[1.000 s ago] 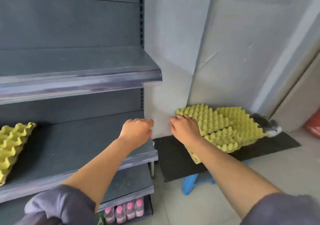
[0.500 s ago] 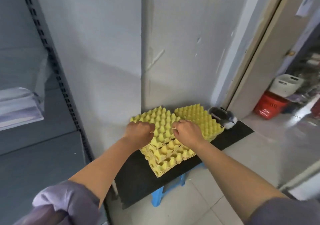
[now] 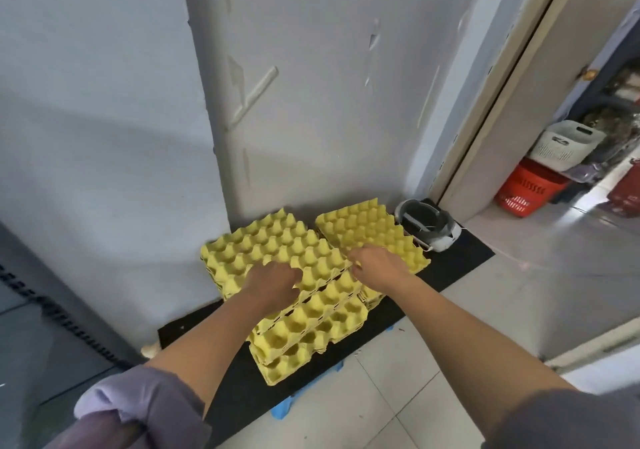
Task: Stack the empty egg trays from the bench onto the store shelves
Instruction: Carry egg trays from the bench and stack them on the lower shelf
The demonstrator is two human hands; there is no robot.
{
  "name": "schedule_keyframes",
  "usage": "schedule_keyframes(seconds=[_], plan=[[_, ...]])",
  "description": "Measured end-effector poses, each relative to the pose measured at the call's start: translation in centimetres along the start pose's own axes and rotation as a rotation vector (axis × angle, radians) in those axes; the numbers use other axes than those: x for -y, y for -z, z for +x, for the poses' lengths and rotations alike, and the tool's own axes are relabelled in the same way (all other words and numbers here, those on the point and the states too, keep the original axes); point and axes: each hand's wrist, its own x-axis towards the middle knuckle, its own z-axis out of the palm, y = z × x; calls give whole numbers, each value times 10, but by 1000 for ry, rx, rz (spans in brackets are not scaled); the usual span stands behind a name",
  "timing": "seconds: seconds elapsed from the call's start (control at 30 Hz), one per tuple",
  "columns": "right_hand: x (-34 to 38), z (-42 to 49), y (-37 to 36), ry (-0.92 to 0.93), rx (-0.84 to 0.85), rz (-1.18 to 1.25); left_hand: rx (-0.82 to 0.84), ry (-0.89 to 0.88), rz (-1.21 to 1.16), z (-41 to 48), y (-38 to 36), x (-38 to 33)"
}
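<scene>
- Nearest, a skewed stack (image 3: 304,331) of yellow egg trays sits at the front of the bench (image 3: 460,261), untouched.
- The left hand (image 3: 273,282) curls its fingers over the near edge of the top tray (image 3: 270,251) just behind, likely to lift it off.
- The right hand (image 3: 377,265) grips that tray's right corner with curled fingers, steadying it.
- Farther back, another pile (image 3: 370,230) lies by the wall; no shelves in sight.

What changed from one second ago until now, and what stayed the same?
The left hand moved right, from beside the shelf onto the top egg tray of the left stack; the right hand shifted to that tray's right corner. Both now grip it. The other stack and the bench stayed in place.
</scene>
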Motion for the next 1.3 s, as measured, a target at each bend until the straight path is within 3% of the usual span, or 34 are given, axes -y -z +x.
schedule_keyframes(seconds=[0.2, 0.47, 0.67, 0.83, 0.97, 1.13, 1.3], plan=[[-41, 54, -21, 105, 145, 44, 133, 136, 3, 44, -40, -19], [-59, 90, -58, 88, 256, 187, 161, 298, 96, 73, -90, -24], [-50, 101, -80, 78, 269, 230, 90, 258, 191, 77, -109, -19], [-40, 106, -72, 0, 265, 282, -13, 219, 83, 71, -96, -9], [-26, 105, -66, -87, 394, 476, -35, 250, -77, 65, -78, -1], [6, 88, -49, -424, 583, 1019, -100, 292, -209, 63, -53, 5], [47, 95, -47, -678, 554, 1484, -94, 298, -317, 66, -40, 10]])
